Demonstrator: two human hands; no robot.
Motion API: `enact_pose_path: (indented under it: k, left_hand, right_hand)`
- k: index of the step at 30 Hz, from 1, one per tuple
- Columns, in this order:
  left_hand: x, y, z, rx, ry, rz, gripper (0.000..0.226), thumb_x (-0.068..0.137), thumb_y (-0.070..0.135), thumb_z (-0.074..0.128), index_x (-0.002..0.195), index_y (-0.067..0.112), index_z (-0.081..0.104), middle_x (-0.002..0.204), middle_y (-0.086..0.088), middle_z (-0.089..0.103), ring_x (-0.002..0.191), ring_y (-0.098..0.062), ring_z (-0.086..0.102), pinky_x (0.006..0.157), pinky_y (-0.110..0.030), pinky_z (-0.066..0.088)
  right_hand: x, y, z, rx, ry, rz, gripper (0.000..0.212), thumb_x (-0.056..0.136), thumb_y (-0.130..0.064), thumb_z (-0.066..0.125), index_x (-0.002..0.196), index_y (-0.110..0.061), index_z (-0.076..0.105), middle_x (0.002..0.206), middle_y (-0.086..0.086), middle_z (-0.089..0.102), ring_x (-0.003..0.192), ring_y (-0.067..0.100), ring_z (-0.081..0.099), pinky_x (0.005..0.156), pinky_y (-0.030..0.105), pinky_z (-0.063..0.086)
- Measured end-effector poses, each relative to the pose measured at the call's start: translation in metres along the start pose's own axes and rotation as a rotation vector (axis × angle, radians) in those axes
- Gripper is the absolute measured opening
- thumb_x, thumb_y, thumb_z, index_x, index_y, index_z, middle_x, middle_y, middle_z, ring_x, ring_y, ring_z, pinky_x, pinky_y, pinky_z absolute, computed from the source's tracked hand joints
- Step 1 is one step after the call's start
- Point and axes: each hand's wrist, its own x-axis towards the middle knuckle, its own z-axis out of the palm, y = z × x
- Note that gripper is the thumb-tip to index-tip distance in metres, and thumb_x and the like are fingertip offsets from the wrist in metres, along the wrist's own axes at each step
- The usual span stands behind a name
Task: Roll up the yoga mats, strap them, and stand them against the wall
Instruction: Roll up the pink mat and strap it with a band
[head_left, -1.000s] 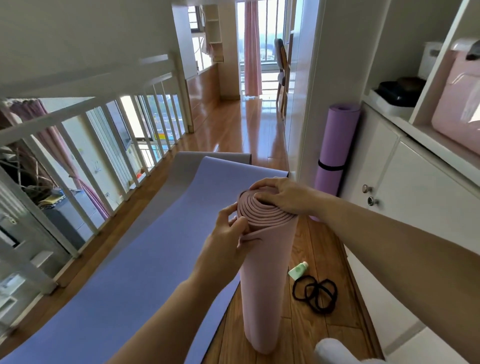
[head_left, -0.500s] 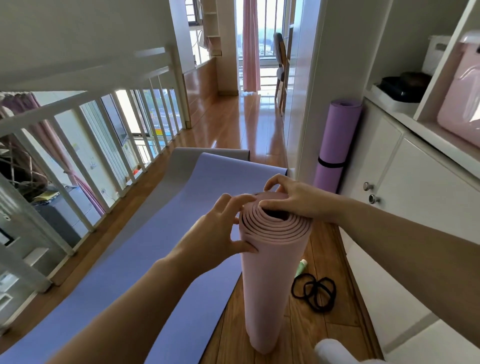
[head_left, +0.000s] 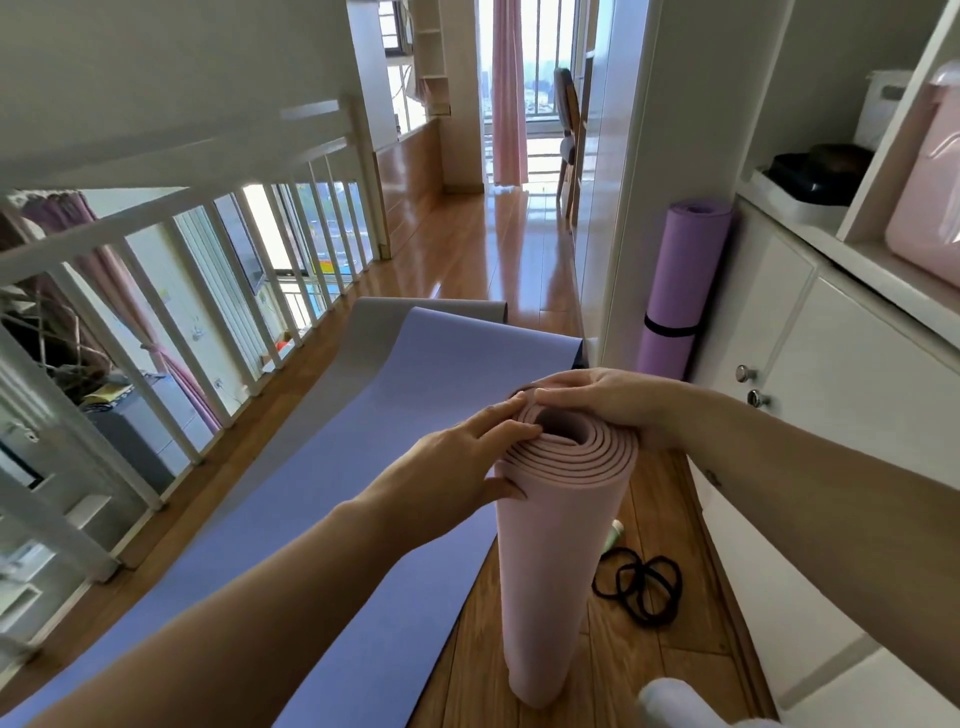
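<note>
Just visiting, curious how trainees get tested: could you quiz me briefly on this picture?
1. True or false: the left hand and right hand both hold the top end of the upright pink mat.
2. The loose black straps lie: A on a shelf; B on the floor beside the pink mat; C over the railing.
3. How many mats lie unrolled on the floor?
Key: true; B; two (violet mat, grey mat).

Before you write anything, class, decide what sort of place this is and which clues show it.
Probably a home's upper landing or loft: a white railing overlooks a lower level, built-in white cabinets line the right side, and a strapped purple mat stands against the wall on the wood floor.
</note>
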Motion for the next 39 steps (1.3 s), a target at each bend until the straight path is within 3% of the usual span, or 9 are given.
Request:
enact_pose_path:
  k: [5, 11, 14, 20, 24, 27, 31, 35, 39]
  left_hand:
    - [0.002, -0.001, -0.006, 0.086, -0.101, -0.060, 0.063, 0.092, 0.032, 0.058, 0.149, 0.023, 0.030, 0.159, 0.000, 0.016, 0.135, -0.026, 0.042, 0.108, -0.032, 0.037]
    - [-0.004, 0.002, 0.002, 0.145, -0.062, -0.055, 0.063, 0.096, 0.038, 0.049, 0.151, 0.024, 0.023, 0.161, 0.000, 0.007, 0.134, -0.025, 0.042, 0.105, -0.030, 0.039]
    - [-0.004, 0.009, 0.008, 0.074, 0.010, -0.005, 0.069, 0.092, 0.035, 0.054, 0.151, 0.017, 0.022, 0.160, -0.003, 0.012, 0.136, -0.026, 0.040, 0.103, -0.029, 0.040]
    - [-0.008, 0.010, 0.006, -0.284, 0.040, -0.196, 0.091, 0.084, 0.032, 0.069, 0.152, 0.022, 0.009, 0.159, 0.006, 0.011, 0.143, -0.010, 0.021, 0.111, -0.014, 0.017]
    - [-0.006, 0.004, -0.001, -0.149, -0.033, -0.169, 0.090, 0.084, 0.036, 0.069, 0.152, 0.016, 0.013, 0.160, 0.004, 0.011, 0.145, -0.013, 0.020, 0.110, -0.014, 0.016]
    - [-0.003, 0.008, -0.007, -0.079, -0.065, -0.190, 0.087, 0.087, 0.036, 0.065, 0.153, 0.016, 0.011, 0.160, 0.002, 0.012, 0.145, -0.014, 0.021, 0.112, -0.017, 0.017]
    - [0.003, 0.016, -0.005, 0.026, -0.125, -0.203, 0.085, 0.092, 0.039, 0.057, 0.153, 0.015, 0.003, 0.161, 0.000, 0.004, 0.146, -0.016, 0.018, 0.114, -0.023, 0.019]
    - [0.004, 0.021, -0.009, 0.121, -0.175, -0.208, 0.084, 0.094, 0.040, 0.051, 0.152, 0.012, -0.002, 0.161, -0.003, -0.001, 0.146, -0.017, 0.013, 0.114, -0.024, 0.016]
    - [0.000, 0.025, -0.014, 0.178, -0.200, -0.188, 0.081, 0.096, 0.040, 0.049, 0.153, 0.016, -0.002, 0.161, -0.005, -0.006, 0.148, -0.021, 0.002, 0.117, -0.030, 0.012]
  right_hand:
    - [0.002, -0.011, 0.023, -0.778, 0.316, -0.152, 0.047, 0.097, -0.056, 0.034, 0.136, -0.031, 0.045, 0.133, -0.003, 0.056, 0.115, 0.018, 0.053, 0.088, 0.028, 0.045]
    - [-0.015, -0.008, 0.025, -0.733, 0.321, -0.215, 0.056, 0.101, -0.049, 0.021, 0.153, -0.029, 0.014, 0.160, -0.008, 0.011, 0.147, 0.015, 0.008, 0.120, 0.037, 0.007]
    - [-0.022, 0.003, 0.035, -1.018, 0.225, -0.191, 0.064, 0.097, -0.059, 0.010, 0.153, -0.030, 0.001, 0.159, -0.014, -0.004, 0.147, 0.008, -0.007, 0.120, 0.041, 0.001]
    - [-0.035, 0.004, 0.035, -1.100, 0.156, -0.196, 0.092, 0.077, -0.082, 0.012, 0.151, -0.031, -0.010, 0.159, -0.014, -0.014, 0.145, 0.008, -0.016, 0.120, 0.043, -0.001]
    - [-0.031, 0.004, 0.044, -1.115, 0.208, -0.254, 0.098, 0.076, -0.086, 0.020, 0.153, -0.029, -0.002, 0.161, -0.010, -0.005, 0.147, 0.012, -0.010, 0.120, 0.045, -0.001]
    - [-0.034, 0.008, 0.049, -0.923, 0.426, -0.466, 0.104, 0.071, -0.090, 0.016, 0.149, -0.024, 0.032, 0.156, -0.005, 0.029, 0.146, 0.016, 0.017, 0.120, 0.043, 0.010]
    - [-0.054, 0.032, 0.057, -0.840, 0.708, -0.656, 0.071, 0.074, -0.074, 0.051, 0.116, -0.018, 0.064, 0.117, 0.000, 0.063, 0.113, 0.022, 0.054, 0.106, 0.045, 0.038]
    - [-0.064, 0.033, 0.071, -0.988, 0.517, -0.341, 0.083, 0.074, -0.047, 0.072, 0.142, -0.017, 0.035, 0.146, 0.000, 0.037, 0.143, 0.022, 0.016, 0.116, 0.055, 0.010]
    - [-0.058, 0.024, 0.066, -0.935, 0.445, -0.334, 0.075, 0.076, -0.026, 0.075, 0.140, -0.012, 0.037, 0.146, 0.004, 0.036, 0.144, 0.022, 0.009, 0.115, 0.055, 0.020]
